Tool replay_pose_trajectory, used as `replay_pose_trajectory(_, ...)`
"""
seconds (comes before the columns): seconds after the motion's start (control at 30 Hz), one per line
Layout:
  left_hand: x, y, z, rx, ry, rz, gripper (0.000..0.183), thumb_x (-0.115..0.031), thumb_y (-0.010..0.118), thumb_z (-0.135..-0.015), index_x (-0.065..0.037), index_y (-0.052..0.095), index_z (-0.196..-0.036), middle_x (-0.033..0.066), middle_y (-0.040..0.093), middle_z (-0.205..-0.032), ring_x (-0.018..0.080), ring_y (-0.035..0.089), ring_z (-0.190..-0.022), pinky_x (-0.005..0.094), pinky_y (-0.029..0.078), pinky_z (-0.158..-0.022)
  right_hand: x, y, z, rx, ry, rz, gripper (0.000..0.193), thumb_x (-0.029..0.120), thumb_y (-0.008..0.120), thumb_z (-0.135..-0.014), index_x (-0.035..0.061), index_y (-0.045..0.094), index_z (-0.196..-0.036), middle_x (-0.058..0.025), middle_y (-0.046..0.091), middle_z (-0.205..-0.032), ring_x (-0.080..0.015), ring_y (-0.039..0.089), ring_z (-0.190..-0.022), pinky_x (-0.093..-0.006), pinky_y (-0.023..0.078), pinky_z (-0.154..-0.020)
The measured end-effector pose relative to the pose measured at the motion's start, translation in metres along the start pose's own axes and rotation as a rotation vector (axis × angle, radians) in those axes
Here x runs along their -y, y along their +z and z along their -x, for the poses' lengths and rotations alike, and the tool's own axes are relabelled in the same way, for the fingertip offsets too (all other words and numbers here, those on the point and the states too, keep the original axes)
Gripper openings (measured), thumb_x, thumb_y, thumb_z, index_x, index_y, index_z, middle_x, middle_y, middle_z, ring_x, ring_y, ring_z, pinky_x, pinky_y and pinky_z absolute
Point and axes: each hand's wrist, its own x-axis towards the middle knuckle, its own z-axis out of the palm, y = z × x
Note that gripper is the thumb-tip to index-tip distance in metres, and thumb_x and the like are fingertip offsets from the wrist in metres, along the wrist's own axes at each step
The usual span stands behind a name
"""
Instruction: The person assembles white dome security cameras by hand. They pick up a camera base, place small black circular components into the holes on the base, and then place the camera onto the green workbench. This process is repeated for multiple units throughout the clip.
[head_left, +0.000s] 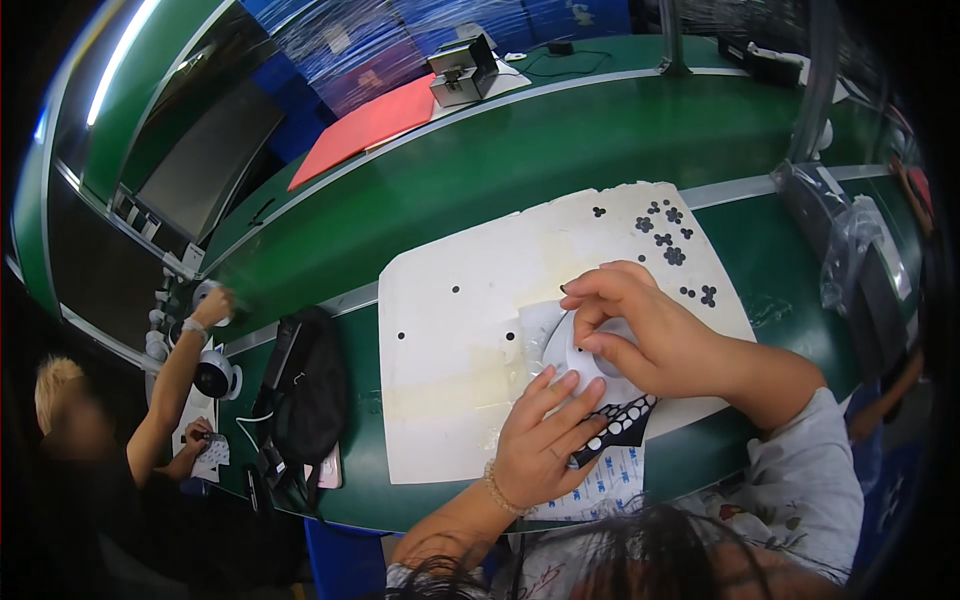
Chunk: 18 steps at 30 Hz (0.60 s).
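Observation:
In front of me, a smooth white rounded part (pixel 562 345) lies over the right half of a worn white board (pixel 440 420). My left hand (pixel 545 440) grips its near side, fingertips on the white surface. Over the part, my right hand (pixel 650 335) is closed in a pinch, and a dark spot shows near the thumb tip; what it holds is too small to name. Under my left fingers is a black sheet with rows of round white holes (pixel 627 422). Nearer me, backing paper with blue print (pixel 620 485) sticks out. Small round black pads (pixel 675 256) are scattered on the board.
A black bag (pixel 305 390) stands left of the board. Further left, another person's arm (pixel 170 390) reaches among white camera-like devices (pixel 215 375). Red sheets (pixel 360 130) and a metal box (pixel 462 72) lie at the back. Clear plastic bags (pixel 855 245) are at the right.

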Motion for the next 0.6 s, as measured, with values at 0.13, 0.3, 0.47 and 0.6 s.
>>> replay_pose_trajectory(0.13,0.000,0.000,0.001,-0.001,-0.009,0.002,0.026,-0.012,0.067,-0.062,-0.004,0.063,-0.087,0.0100,0.054,-0.116,0.0283,0.043,-0.115,0.0464,0.034,-0.096,-0.003,0.002,0.000,-0.005,-0.006,0.010,0.042,0.000,0.053,-0.076,0.0040,0.040,-0.116,-0.0073,0.058,-0.081,-0.0250,0.053,-0.093,-0.0394,0.027,-0.094)
replay_pose_trajectory(0.3,0.000,0.000,0.000,0.002,-0.001,-0.006,0.025,-0.012,0.066,-0.062,-0.003,0.063,-0.085,0.0104,0.054,-0.116,0.0287,0.044,-0.114,0.0464,0.035,-0.096,-0.002,0.001,0.001,0.031,0.033,0.015,0.041,0.001,0.054,-0.076,0.0050,0.042,-0.115,-0.0077,0.059,-0.082,-0.0257,0.053,-0.092,-0.0396,0.031,-0.091)
replay_pose_trajectory(0.47,0.001,0.001,0.000,-0.005,0.028,-0.023,0.025,-0.013,0.065,-0.063,-0.003,0.063,-0.085,0.0105,0.054,-0.116,0.0289,0.044,-0.112,0.0466,0.035,-0.095,-0.005,0.001,0.006,0.038,-0.088,0.213,0.034,0.005,0.057,-0.075,0.0061,0.052,-0.108,-0.0084,0.061,-0.092,-0.0272,0.053,-0.100,-0.0417,0.032,-0.094)
replay_pose_trajectory(0.6,0.005,0.003,0.003,0.011,0.026,-0.044,0.029,-0.012,0.067,-0.059,-0.005,0.064,-0.087,0.0103,0.054,-0.116,0.0291,0.042,-0.115,0.0465,0.034,-0.097,0.004,-0.009,0.010,0.129,-0.170,0.487,0.026,0.009,0.059,-0.075,0.0087,0.058,-0.101,-0.0103,0.057,-0.107,-0.0293,0.050,-0.109,-0.0464,0.028,-0.098)
